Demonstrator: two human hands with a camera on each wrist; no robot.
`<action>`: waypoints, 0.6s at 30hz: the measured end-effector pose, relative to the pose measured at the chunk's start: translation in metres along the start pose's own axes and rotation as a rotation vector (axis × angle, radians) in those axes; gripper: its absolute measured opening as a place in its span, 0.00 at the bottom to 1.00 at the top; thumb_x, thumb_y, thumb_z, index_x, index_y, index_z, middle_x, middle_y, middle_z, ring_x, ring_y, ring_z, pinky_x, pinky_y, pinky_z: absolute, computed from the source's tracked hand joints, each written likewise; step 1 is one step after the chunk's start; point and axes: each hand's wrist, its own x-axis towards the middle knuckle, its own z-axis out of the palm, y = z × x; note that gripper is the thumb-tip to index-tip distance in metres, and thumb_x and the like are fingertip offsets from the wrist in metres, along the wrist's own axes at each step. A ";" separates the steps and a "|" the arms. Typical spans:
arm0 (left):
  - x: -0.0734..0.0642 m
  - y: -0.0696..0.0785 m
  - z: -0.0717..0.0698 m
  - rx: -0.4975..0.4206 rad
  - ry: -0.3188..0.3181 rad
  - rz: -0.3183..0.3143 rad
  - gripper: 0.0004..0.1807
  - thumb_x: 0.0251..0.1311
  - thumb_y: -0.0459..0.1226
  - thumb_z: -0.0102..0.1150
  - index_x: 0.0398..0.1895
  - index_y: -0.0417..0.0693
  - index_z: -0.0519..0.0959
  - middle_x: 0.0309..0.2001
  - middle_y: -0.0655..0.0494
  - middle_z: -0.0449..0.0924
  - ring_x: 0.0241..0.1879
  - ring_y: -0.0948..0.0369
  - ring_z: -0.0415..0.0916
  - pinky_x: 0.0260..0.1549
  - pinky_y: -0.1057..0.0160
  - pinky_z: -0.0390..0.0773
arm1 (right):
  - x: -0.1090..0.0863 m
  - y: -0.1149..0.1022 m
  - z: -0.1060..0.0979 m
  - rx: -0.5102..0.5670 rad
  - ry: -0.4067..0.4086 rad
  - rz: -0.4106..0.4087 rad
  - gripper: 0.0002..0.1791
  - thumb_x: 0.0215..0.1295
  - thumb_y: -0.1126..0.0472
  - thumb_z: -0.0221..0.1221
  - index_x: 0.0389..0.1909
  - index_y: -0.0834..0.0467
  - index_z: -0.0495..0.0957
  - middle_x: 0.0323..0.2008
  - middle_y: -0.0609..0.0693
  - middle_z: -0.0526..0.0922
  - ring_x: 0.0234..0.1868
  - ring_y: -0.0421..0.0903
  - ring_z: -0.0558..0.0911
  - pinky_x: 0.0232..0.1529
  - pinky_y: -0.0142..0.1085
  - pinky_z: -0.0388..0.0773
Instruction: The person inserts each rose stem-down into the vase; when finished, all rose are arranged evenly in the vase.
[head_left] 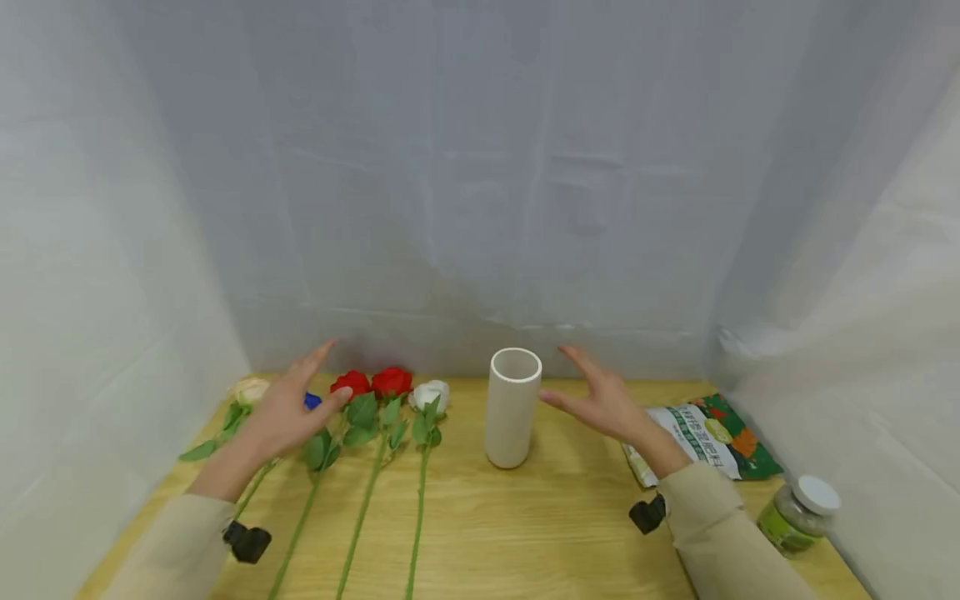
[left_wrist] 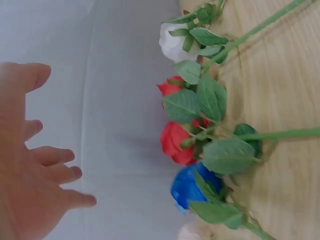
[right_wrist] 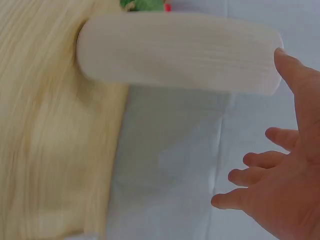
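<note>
My left hand (head_left: 288,414) is held over the row of artificial roses, fingers spread and holding nothing. Beneath and beside it lie a blue rose (left_wrist: 196,186), two red roses (head_left: 392,382), a white rose (head_left: 431,397) and a pale cream rose (head_left: 251,389), partly covered by the hand in the head view. A white cylindrical vase (head_left: 510,421) stands upright on the wooden table. To its right, my right hand (head_left: 604,403) is raised with fingers extended and nothing in its grasp; in the right wrist view the thumb tip overlaps the vase's rim end.
A green and white printed bag (head_left: 708,437) lies at the right, partly behind the right forearm. Near the table's right edge stands a jar with a white lid (head_left: 817,495). Pale sheeting (head_left: 480,208) encloses the back and both sides. Long green stems (head_left: 365,508) run toward the front.
</note>
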 end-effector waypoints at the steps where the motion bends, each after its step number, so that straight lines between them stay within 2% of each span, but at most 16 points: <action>1: -0.002 -0.003 0.000 -0.010 0.016 -0.002 0.45 0.78 0.56 0.52 0.87 0.54 0.46 0.66 0.28 0.76 0.51 0.34 0.83 0.50 0.30 0.82 | 0.001 -0.002 0.002 0.023 0.003 0.001 0.50 0.67 0.36 0.68 0.83 0.51 0.59 0.80 0.64 0.63 0.76 0.70 0.68 0.72 0.68 0.68; 2: -0.004 -0.005 0.000 -0.022 0.034 -0.003 0.44 0.77 0.55 0.53 0.87 0.53 0.47 0.62 0.27 0.78 0.36 0.40 0.85 0.39 0.38 0.86 | 0.002 -0.003 0.004 0.047 0.003 0.002 0.50 0.66 0.37 0.69 0.82 0.52 0.59 0.79 0.64 0.64 0.76 0.70 0.68 0.73 0.68 0.68; 3: -0.006 -0.008 0.000 -0.032 0.052 -0.006 0.44 0.77 0.54 0.55 0.87 0.51 0.49 0.58 0.26 0.80 0.24 0.45 0.80 0.27 0.46 0.83 | 0.003 -0.005 0.006 0.071 0.002 0.000 0.50 0.66 0.38 0.69 0.82 0.53 0.60 0.79 0.63 0.65 0.76 0.69 0.68 0.73 0.67 0.67; 5: -0.012 -0.015 -0.001 -0.052 0.076 -0.023 0.43 0.77 0.52 0.56 0.86 0.49 0.50 0.54 0.25 0.83 0.18 0.48 0.78 0.20 0.52 0.80 | 0.005 -0.007 0.011 0.124 -0.002 0.000 0.51 0.64 0.39 0.71 0.82 0.54 0.61 0.79 0.62 0.65 0.77 0.67 0.67 0.75 0.65 0.67; 6: -0.015 -0.019 -0.001 -0.078 0.080 -0.038 0.43 0.77 0.52 0.56 0.86 0.49 0.51 0.53 0.25 0.84 0.22 0.45 0.81 0.20 0.53 0.81 | 0.006 -0.008 0.014 0.146 -0.002 0.000 0.51 0.64 0.40 0.72 0.82 0.55 0.61 0.79 0.61 0.65 0.78 0.66 0.67 0.76 0.64 0.67; 7: -0.018 -0.022 -0.002 -0.106 0.084 -0.048 0.42 0.77 0.50 0.57 0.86 0.48 0.51 0.61 0.24 0.79 0.33 0.39 0.86 0.27 0.49 0.87 | 0.007 -0.009 0.016 0.168 -0.005 -0.005 0.51 0.63 0.42 0.73 0.81 0.56 0.61 0.80 0.61 0.65 0.78 0.65 0.66 0.77 0.63 0.66; 8: -0.022 -0.026 -0.002 -0.134 0.084 -0.060 0.42 0.77 0.49 0.57 0.86 0.48 0.51 0.67 0.23 0.73 0.44 0.35 0.87 0.36 0.44 0.89 | 0.008 -0.010 0.019 0.185 -0.006 -0.008 0.51 0.63 0.42 0.73 0.81 0.57 0.61 0.80 0.61 0.65 0.79 0.64 0.66 0.77 0.61 0.66; 10: -0.028 -0.033 -0.004 -0.187 0.081 -0.080 0.41 0.78 0.46 0.57 0.86 0.46 0.52 0.67 0.23 0.73 0.61 0.30 0.79 0.51 0.37 0.85 | 0.011 -0.011 0.023 0.232 -0.010 -0.011 0.51 0.63 0.45 0.74 0.81 0.58 0.61 0.79 0.60 0.66 0.78 0.63 0.68 0.77 0.60 0.66; 12: -0.034 -0.039 -0.006 -0.214 0.087 -0.107 0.39 0.78 0.45 0.58 0.85 0.46 0.55 0.65 0.24 0.76 0.60 0.31 0.79 0.50 0.42 0.88 | 0.012 -0.011 0.026 0.283 -0.017 -0.014 0.51 0.63 0.47 0.75 0.81 0.58 0.61 0.78 0.60 0.68 0.78 0.62 0.69 0.77 0.61 0.66; 14: -0.041 -0.046 -0.008 -0.203 0.099 -0.129 0.37 0.78 0.45 0.58 0.83 0.45 0.58 0.63 0.26 0.79 0.57 0.32 0.82 0.42 0.52 0.90 | 0.013 -0.011 0.028 0.335 -0.027 -0.016 0.50 0.63 0.49 0.75 0.81 0.58 0.61 0.77 0.60 0.70 0.77 0.62 0.70 0.77 0.61 0.66; 17: -0.050 -0.055 -0.013 -0.182 0.094 -0.184 0.35 0.78 0.49 0.57 0.81 0.45 0.63 0.61 0.30 0.82 0.56 0.35 0.84 0.34 0.66 0.84 | 0.013 -0.011 0.030 0.408 -0.042 -0.013 0.50 0.64 0.52 0.75 0.81 0.58 0.60 0.76 0.61 0.70 0.76 0.62 0.71 0.76 0.63 0.67; 18: -0.053 -0.058 -0.014 -0.184 0.089 -0.202 0.35 0.78 0.49 0.57 0.81 0.45 0.64 0.61 0.31 0.82 0.54 0.41 0.86 0.34 0.68 0.83 | 0.013 -0.011 0.030 0.432 -0.046 -0.012 0.50 0.64 0.53 0.75 0.82 0.58 0.59 0.77 0.61 0.70 0.76 0.62 0.72 0.76 0.63 0.66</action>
